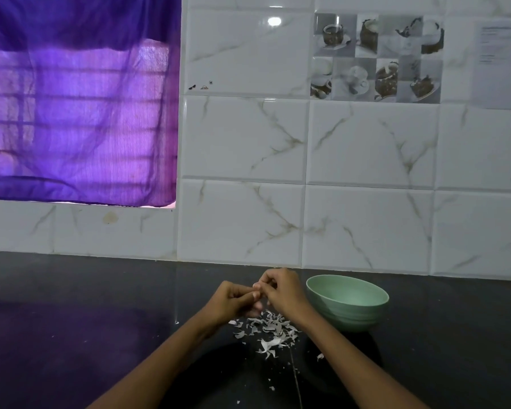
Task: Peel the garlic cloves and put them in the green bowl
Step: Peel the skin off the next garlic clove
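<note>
My left hand [230,301] and my right hand [281,289] meet above the dark counter, fingers curled and fingertips pinching a small pale garlic clove [256,290] between them. The clove is mostly hidden by the fingers. Just right of my right hand stands the green bowl [348,302], and its inside is not visible from here. A pile of white garlic skins [267,330] lies on the counter below the hands.
The dark counter [86,320] runs left and right, backed by a white marble-tiled wall [366,225]. A purple curtain [77,107] covers a window at upper left. Small skin flakes are scattered toward the front edge.
</note>
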